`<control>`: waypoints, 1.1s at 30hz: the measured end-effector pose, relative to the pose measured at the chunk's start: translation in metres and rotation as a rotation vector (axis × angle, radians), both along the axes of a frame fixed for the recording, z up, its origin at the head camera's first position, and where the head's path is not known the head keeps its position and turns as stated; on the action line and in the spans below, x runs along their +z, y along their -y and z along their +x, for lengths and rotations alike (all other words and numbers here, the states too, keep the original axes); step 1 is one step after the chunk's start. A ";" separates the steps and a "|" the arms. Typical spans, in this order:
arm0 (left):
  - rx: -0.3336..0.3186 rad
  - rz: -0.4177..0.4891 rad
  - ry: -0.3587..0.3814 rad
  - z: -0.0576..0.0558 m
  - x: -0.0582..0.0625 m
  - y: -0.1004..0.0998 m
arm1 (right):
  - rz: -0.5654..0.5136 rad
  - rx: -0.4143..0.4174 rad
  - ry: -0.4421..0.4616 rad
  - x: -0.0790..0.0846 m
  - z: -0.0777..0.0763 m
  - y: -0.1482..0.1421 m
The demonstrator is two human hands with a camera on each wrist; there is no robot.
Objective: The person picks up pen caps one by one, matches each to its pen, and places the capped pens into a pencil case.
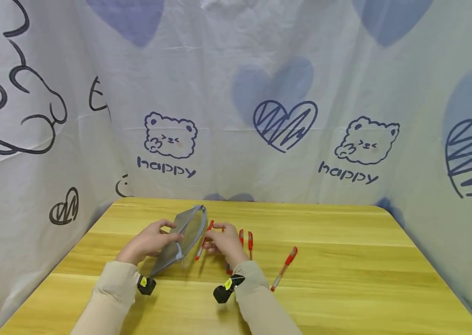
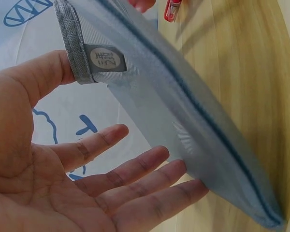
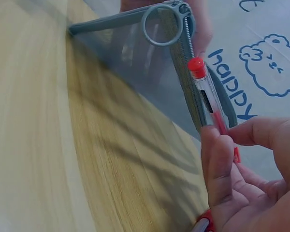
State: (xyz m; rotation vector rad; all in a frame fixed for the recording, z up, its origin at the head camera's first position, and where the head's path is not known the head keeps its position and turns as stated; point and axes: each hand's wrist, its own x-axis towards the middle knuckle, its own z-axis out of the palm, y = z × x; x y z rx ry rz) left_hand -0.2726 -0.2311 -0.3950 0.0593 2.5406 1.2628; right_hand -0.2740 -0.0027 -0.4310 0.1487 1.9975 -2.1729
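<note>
Red pen (image 3: 209,94), one: pinched in the right hand (image 1: 227,242), just right of a grey pouch (image 1: 168,256); long axis slanting roughly along the zip (image 3: 188,36), from where I stand. Pouch, one: tilted, mouth toward the pen, held between the left hand's (image 1: 152,239) thumb and fingers.

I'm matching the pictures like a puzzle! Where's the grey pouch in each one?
Head: grey pouch, left of centre, below the middle.
Left wrist: grey pouch, slanting from the top edge down to the lower right.
Right wrist: grey pouch, upper middle.
Shared landmark: the wooden tabletop, visible in all three.
</note>
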 end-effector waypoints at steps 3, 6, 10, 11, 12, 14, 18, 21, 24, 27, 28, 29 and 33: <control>0.002 0.007 0.008 0.000 0.000 -0.001 | -0.036 -0.016 0.004 0.000 0.000 -0.001; -0.003 0.007 0.011 0.000 0.000 -0.001 | -0.055 -0.030 0.004 -0.001 -0.001 -0.002; -0.004 0.008 0.017 -0.001 -0.001 -0.002 | -0.083 -0.049 -0.008 0.000 -0.002 -0.003; -0.005 0.008 0.017 -0.001 0.000 -0.002 | -0.091 -0.054 -0.010 0.000 -0.003 -0.002; -0.005 0.009 0.018 -0.001 -0.001 -0.002 | -0.100 -0.059 -0.010 0.000 -0.003 -0.002; -0.006 0.011 0.020 -0.001 -0.001 -0.002 | -0.111 -0.068 -0.018 0.000 -0.004 -0.001; -0.012 0.027 0.026 -0.001 -0.001 -0.003 | -0.127 -0.085 -0.018 0.001 -0.006 0.001; -0.005 0.049 0.033 -0.001 -0.001 -0.004 | -0.126 -0.090 -0.021 0.003 -0.006 0.003; -0.002 0.071 0.036 0.000 -0.001 -0.005 | -0.116 -0.087 -0.039 0.004 -0.006 0.005; -0.006 0.096 0.039 0.000 -0.001 -0.007 | -0.102 -0.081 -0.051 0.006 -0.005 0.006; -0.009 0.102 0.038 0.000 -0.001 -0.008 | -0.098 -0.080 -0.053 0.006 -0.005 0.006; -0.011 0.110 0.038 0.000 -0.001 -0.008 | -0.095 -0.078 -0.053 0.006 -0.006 0.007; -0.020 0.141 0.039 0.000 0.000 -0.010 | -0.078 -0.078 -0.059 0.006 -0.007 0.009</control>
